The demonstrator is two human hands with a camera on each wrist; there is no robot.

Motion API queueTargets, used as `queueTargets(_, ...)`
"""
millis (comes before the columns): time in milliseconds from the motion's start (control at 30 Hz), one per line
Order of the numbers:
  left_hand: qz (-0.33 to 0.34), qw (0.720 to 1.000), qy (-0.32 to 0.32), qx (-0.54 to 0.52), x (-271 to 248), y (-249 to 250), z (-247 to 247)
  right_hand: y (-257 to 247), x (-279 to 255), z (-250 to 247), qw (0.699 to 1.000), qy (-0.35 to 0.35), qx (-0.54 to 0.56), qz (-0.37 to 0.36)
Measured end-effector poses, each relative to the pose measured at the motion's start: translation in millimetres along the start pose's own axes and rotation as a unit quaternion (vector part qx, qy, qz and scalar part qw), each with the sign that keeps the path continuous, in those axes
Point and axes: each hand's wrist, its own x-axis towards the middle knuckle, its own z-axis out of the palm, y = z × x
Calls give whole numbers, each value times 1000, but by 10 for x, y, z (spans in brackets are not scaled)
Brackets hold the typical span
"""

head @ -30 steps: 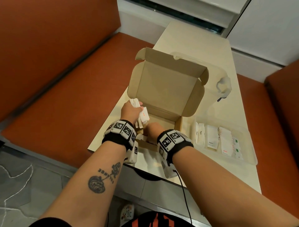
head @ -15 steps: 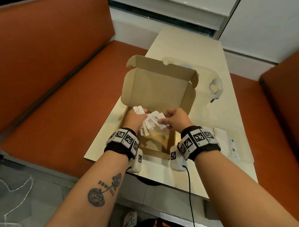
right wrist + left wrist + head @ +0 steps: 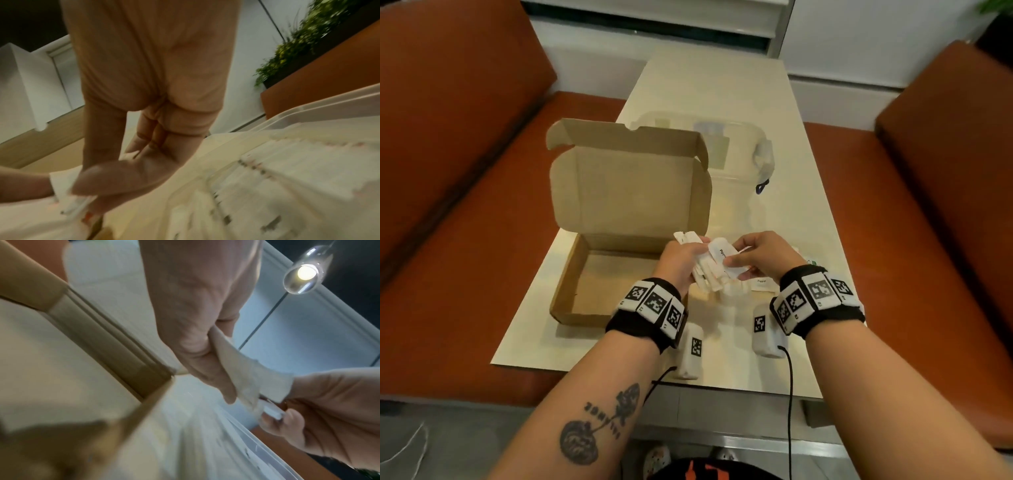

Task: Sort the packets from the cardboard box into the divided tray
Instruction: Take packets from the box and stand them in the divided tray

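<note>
My left hand (image 3: 683, 260) grips a fanned bunch of white packets (image 3: 709, 275) just right of the open cardboard box (image 3: 565, 284). The box's floor looks bare. My right hand (image 3: 738, 263) pinches one white packet (image 3: 722, 253) printed "Pepper" at the top of that bunch. In the left wrist view the left hand (image 3: 205, 353) clamps the packets (image 3: 246, 378) while the right hand (image 3: 329, 410) pulls at their end. The clear divided tray (image 3: 308, 112) lies under and right of my hands, with sorted packets (image 3: 298, 170) in its compartments. One packet in it (image 3: 761, 283) shows between my wrists.
A clear plastic lid or container (image 3: 743, 150) stands behind the box's raised flap (image 3: 626, 185). The cream table (image 3: 722, 85) is narrow, with orange bench seats (image 3: 465, 240) on both sides. A plant (image 3: 298, 40) sits at the far right.
My right hand came up out of the box and took hold of a packet in the left hand's bunch. Both hands then moved right, from over the box to over the tray.
</note>
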Motion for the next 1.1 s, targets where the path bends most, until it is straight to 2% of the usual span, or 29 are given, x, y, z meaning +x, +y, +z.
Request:
queueTargets(100,-25,1000,-15,9,-15,-60,223,89,-32,-214,1000,13,-6,2)
queueTargets(200,-6,998,-43,52,-7,-141,436,184,-63,-384,1000,18,-9,3)
queueTargets(467,12,999,-3,51,80,-219,800,410,-45,-790,996,24,84,16)
queueTargets(600,26,999,22,39,130,-249,898,467,-40,-918,995,26,90,21)
queueTargets(800,32,997,66,27,222,-304,883,557,-37,-1063,989,75,124,17)
queueTargets(900,30,997,44,52,249,-320,906,585,-66,-1075,984,80,158,21)
queueTargets(1100,25,991,-51,124,230,-289,1026,557,-122,-942,964,97,247,14)
